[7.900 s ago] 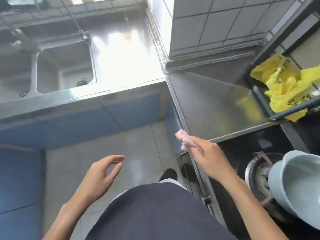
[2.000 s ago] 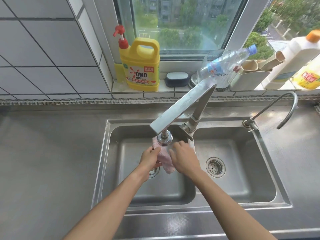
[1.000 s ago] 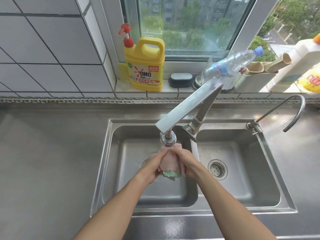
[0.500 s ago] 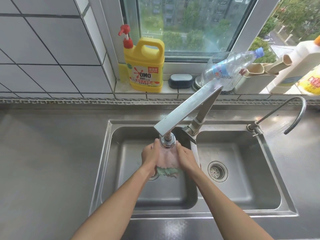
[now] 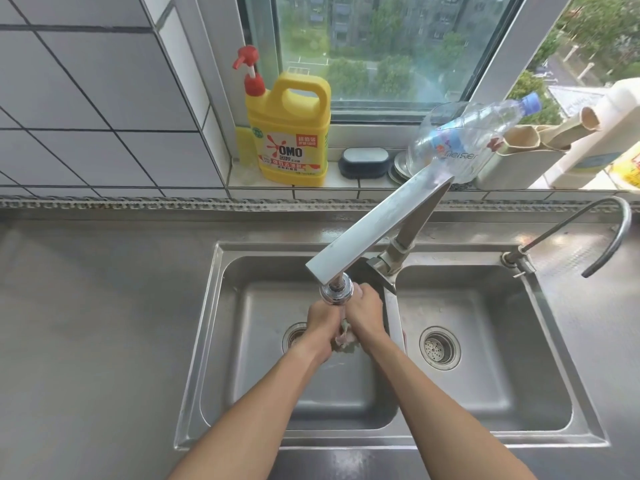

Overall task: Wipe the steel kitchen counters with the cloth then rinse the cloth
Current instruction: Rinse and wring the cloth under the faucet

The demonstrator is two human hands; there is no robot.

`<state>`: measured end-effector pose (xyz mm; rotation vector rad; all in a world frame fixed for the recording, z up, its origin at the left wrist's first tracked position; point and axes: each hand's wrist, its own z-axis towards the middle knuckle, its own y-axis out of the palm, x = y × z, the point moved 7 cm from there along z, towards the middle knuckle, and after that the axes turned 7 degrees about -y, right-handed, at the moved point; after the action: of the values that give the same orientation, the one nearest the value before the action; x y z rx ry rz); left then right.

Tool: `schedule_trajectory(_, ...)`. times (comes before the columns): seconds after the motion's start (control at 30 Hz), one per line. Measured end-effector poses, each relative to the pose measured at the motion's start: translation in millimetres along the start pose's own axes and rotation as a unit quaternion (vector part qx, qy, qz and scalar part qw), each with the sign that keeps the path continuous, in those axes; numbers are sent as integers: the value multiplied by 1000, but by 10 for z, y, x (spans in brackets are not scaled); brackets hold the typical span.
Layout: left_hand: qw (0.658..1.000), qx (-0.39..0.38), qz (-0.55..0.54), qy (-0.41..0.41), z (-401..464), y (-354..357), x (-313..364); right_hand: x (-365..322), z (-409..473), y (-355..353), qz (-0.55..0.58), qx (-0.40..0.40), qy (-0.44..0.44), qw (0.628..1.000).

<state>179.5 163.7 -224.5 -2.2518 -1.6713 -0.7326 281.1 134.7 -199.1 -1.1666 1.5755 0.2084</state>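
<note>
Both my hands are in the left basin of the steel double sink (image 5: pixel 207 341), just under the tap head (image 5: pixel 336 292). My left hand (image 5: pixel 320 329) and my right hand (image 5: pixel 363 315) are pressed together, gripping the wet pink and green cloth (image 5: pixel 345 337) between them. Only a small bunched bit of the cloth shows between my palms; the rest is hidden. The steel counter (image 5: pixel 97 323) spreads to the left of the sink.
The long flat tap spout (image 5: pixel 377 230) reaches over the left basin. A thin curved second tap (image 5: pixel 602 233) stands at the right. On the window sill stand a yellow detergent bottle (image 5: pixel 289 133), a dark soap box (image 5: pixel 363 161), a clear plastic bottle (image 5: pixel 467 140) and other containers.
My hands have closed tighter together and dropped slightly under the tap head, so the cloth is squeezed up and much less of it shows than half a second ago.
</note>
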Motion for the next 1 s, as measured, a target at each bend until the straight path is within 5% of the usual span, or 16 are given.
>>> schedule_trajectory(0.23, 997, 34, -74, 0, 199, -188, 184, -134, -229, 180, -83, -76, -77, 991)
schedule_trajectory(0.43, 998, 22, -16, -61, 239, -68, -108, -58, 125, 64, -98, -48, 2, 994)
schedule_trajectory(0.67, 997, 69, -4, -34, 255, -266, 116, -42, -228, 226, -87, -81, -10, 993)
schedule_trajectory(0.87, 997, -14, 20, -78, 163, -36, -175, 85, 52, 45, -105, -31, 38, 993)
schedule_trajectory(1.0, 998, 41, 17, -50, 272, -217, 39, 6, -211, 210, -114, -58, 0, 992)
